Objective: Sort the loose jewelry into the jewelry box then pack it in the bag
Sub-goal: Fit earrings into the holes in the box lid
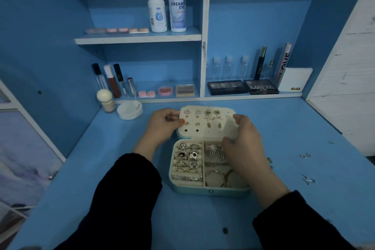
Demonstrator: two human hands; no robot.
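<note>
The jewelry box [210, 190] lies open on the blue desk [142, 209], its trays filled with rings, hoops and chains. Its earring panel [207, 128], at the far side of the box, is pinched at its left edge by the left hand [162, 126] and gripped at its right edge by the curled fingers of the right hand [245, 148]. The box is judged light and rigid, best taken by its side walls once closed. Small loose pieces [305, 155], easily dropped, lie right of the box.

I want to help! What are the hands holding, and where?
The earring panel of the jewelry box: left hand pinches its left edge, right hand grips its right edge.
</note>
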